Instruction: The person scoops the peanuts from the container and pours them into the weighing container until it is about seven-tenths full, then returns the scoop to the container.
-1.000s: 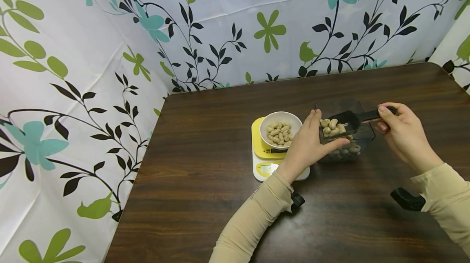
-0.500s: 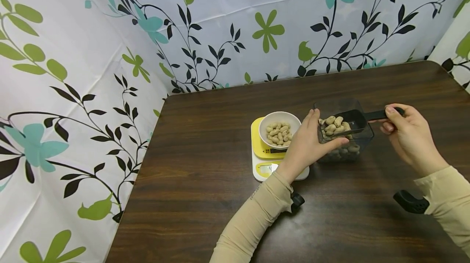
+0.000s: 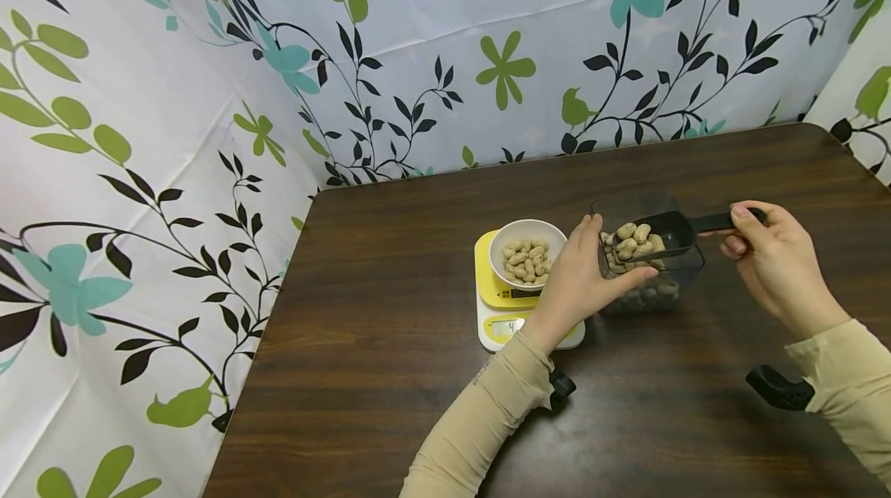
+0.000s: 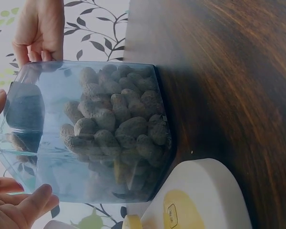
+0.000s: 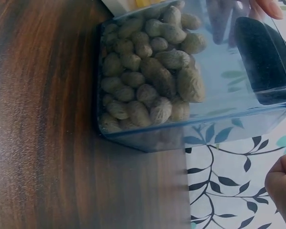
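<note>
My right hand [image 3: 776, 266] pinches the handle of a black scoop [image 3: 671, 229] between thumb and fingers. Several unshelled peanuts [image 3: 636, 239] sit in the scoop, level with the top of a clear plastic container [image 3: 685, 270]. More peanuts [image 4: 119, 114] fill the container's lower part in the left wrist view. My left hand [image 3: 581, 266] holds the container at its near left corner, thumb along the front and fingers on the left side. Left of that hand, a white bowl [image 3: 527, 230] of peanuts stands on a yellow and white kitchen scale [image 3: 487, 312].
All of this stands on a dark wooden table [image 3: 376, 328]. A patterned curtain [image 3: 418, 11] hangs behind and to the left of the table. A black wrist device [image 3: 778, 387] shows under the right sleeve. The left forearm [image 3: 480, 421] reaches across the front, just right of the scale.
My right hand and the scoop have shifted slightly right over the container, peanuts still in the scoop. The left hand keeps its place on the container. The head view has tipped slightly.
</note>
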`<action>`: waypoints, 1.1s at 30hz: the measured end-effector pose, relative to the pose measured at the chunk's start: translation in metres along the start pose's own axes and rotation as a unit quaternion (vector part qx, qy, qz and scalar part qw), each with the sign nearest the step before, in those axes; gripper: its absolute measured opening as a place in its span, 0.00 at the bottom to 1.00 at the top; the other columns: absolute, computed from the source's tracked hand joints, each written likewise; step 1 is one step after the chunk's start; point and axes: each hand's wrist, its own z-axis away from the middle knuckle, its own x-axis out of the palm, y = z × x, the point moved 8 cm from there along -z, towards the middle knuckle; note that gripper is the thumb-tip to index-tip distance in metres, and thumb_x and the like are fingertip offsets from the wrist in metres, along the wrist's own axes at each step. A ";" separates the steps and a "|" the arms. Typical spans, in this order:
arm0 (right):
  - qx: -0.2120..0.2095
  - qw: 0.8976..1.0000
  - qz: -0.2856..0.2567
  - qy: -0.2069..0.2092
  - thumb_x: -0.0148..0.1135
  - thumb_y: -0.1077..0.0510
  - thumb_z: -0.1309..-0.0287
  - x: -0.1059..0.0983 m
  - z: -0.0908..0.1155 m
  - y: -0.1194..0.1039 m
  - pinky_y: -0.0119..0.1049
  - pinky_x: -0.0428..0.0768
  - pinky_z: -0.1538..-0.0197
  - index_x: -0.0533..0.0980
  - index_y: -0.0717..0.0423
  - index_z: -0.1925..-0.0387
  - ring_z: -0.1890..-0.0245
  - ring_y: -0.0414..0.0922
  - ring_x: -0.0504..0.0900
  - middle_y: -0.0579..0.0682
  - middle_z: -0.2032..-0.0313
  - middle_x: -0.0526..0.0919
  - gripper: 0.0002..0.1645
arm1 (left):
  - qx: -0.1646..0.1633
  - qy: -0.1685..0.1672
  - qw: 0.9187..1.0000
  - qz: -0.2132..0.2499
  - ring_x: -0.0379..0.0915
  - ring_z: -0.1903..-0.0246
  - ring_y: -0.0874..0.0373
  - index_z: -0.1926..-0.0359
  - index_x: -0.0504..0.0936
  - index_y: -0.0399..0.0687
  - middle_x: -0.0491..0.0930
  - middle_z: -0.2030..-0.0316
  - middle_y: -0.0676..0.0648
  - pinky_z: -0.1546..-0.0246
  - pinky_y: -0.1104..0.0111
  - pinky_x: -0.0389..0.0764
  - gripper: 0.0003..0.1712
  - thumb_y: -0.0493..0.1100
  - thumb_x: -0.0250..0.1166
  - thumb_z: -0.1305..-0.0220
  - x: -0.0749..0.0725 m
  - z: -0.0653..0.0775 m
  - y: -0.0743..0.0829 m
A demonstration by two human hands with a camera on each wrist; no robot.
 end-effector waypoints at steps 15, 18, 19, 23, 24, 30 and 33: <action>-0.031 0.999 -0.008 -0.024 0.48 0.62 0.35 0.026 -0.014 -0.018 0.34 0.50 0.69 0.58 0.61 0.56 0.76 0.43 0.52 0.49 0.71 0.67 0.11 | 0.002 0.025 1.000 0.004 0.47 0.28 0.56 0.27 0.44 0.52 0.47 0.27 0.49 0.33 0.62 0.61 0.55 0.72 0.56 0.46 -0.025 0.000 -0.003; -0.031 0.999 -0.012 -0.029 0.48 0.62 0.35 0.034 -0.018 -0.021 0.34 0.50 0.69 0.58 0.61 0.56 0.76 0.44 0.51 0.49 0.71 0.66 0.11 | -0.001 0.035 0.999 -0.001 0.46 0.28 0.57 0.27 0.43 0.53 0.45 0.27 0.51 0.32 0.61 0.61 0.56 0.73 0.57 0.46 -0.035 0.001 -0.007; -0.028 0.999 -0.009 -0.029 0.49 0.62 0.35 0.037 -0.019 -0.021 0.34 0.50 0.69 0.58 0.61 0.56 0.76 0.43 0.51 0.49 0.71 0.65 0.12 | -0.002 0.038 0.999 -0.004 0.45 0.28 0.57 0.27 0.43 0.54 0.45 0.27 0.51 0.32 0.61 0.61 0.56 0.73 0.57 0.47 -0.039 0.001 -0.009; -0.019 0.999 0.001 -0.028 0.51 0.60 0.37 0.051 -0.025 -0.018 0.34 0.51 0.69 0.58 0.60 0.55 0.76 0.42 0.53 0.48 0.71 0.64 0.14 | -0.014 0.050 0.999 -0.015 0.44 0.27 0.57 0.26 0.43 0.55 0.44 0.26 0.51 0.32 0.59 0.60 0.58 0.73 0.58 0.49 -0.053 0.002 -0.019; -0.017 0.999 0.003 -0.028 0.52 0.59 0.37 0.054 -0.026 -0.017 0.34 0.51 0.69 0.58 0.59 0.55 0.77 0.42 0.54 0.48 0.71 0.64 0.15 | -0.015 0.054 0.998 -0.023 0.45 0.28 0.56 0.26 0.43 0.54 0.45 0.27 0.51 0.32 0.58 0.61 0.58 0.73 0.59 0.49 -0.057 0.002 -0.021; -0.002 0.999 0.035 -0.021 0.55 0.55 0.39 0.072 -0.032 -0.008 0.34 0.52 0.68 0.58 0.57 0.54 0.76 0.39 0.56 0.47 0.69 0.58 0.19 | -0.026 0.096 0.995 -0.024 0.50 0.29 0.51 0.27 0.46 0.54 0.49 0.27 0.49 0.36 0.53 0.65 0.58 0.71 0.62 0.50 -0.077 0.008 -0.039; 0.007 0.999 0.034 -0.027 0.55 0.54 0.39 0.081 -0.034 -0.002 0.34 0.53 0.68 0.58 0.56 0.54 0.76 0.39 0.57 0.47 0.67 0.61 0.19 | -0.044 0.108 0.993 -0.008 0.49 0.29 0.51 0.27 0.45 0.56 0.47 0.27 0.50 0.37 0.51 0.66 0.58 0.71 0.62 0.51 -0.082 0.013 -0.052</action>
